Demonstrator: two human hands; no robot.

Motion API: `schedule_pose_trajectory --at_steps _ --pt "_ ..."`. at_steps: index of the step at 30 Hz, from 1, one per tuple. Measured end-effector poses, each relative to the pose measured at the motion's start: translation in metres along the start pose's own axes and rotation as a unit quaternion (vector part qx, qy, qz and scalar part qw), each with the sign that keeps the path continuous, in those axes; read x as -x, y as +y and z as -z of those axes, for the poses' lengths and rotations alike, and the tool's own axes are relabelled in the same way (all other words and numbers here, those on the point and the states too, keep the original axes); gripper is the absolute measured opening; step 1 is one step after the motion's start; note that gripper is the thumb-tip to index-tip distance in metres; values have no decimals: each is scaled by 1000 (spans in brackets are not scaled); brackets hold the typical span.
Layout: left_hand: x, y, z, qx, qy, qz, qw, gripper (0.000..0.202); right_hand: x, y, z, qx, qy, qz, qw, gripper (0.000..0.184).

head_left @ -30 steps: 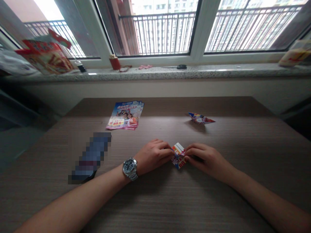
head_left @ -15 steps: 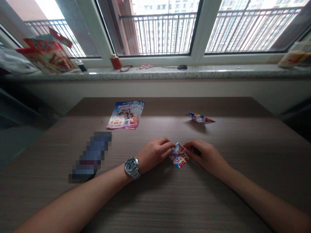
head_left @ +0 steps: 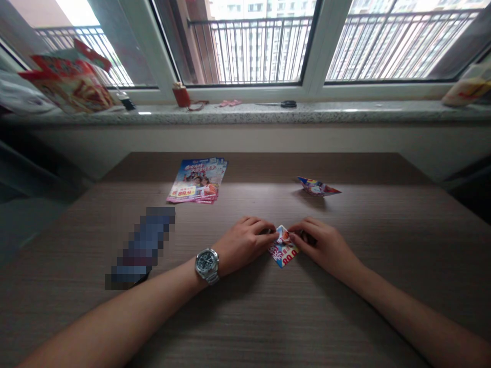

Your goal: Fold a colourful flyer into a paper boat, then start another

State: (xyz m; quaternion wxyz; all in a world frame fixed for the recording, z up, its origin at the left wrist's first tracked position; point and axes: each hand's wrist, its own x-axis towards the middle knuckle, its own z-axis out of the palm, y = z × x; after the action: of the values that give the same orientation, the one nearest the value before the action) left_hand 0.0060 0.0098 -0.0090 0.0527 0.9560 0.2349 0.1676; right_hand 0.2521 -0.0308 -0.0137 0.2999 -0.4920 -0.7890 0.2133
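Observation:
A small folded paper (head_left: 283, 253), diamond-shaped and printed in bright colours, lies on the wooden table (head_left: 245, 327) in front of me. My left hand (head_left: 251, 237), with a metal watch (head_left: 207, 265) on its wrist, pinches the paper's left corner. On the opposite side, the thumb and fingers of my right hand (head_left: 322, 240) are closed on the right corner. The fingertips partly cover the upper edges. Beyond my right hand stands another folded paper piece (head_left: 318, 187), pointed at both ends.
A stack of printed flyers (head_left: 199, 179) lies at the back left of the table. Nearer me is a blurred-out dark flat object (head_left: 141, 248), beside my left forearm. Scissors (head_left: 287, 104), a red container (head_left: 181, 95) and a red food bag (head_left: 76, 84) are on the windowsill.
The left thumb and fingers have shifted slightly on the paper, and its top flap lies flatter. Both hands stay at its sides. The view has tilted a little.

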Motion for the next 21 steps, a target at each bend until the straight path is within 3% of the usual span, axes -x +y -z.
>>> schedule_pose_trajectory --at_steps 8,21 --pt "0 -2 0 -10 -6 -24 1000 28 3 7 -8 47 5 35 998 37" --pt "0 -1 2 -17 -12 -27 999 28 1 4 -3 21 -22 26 999 17"
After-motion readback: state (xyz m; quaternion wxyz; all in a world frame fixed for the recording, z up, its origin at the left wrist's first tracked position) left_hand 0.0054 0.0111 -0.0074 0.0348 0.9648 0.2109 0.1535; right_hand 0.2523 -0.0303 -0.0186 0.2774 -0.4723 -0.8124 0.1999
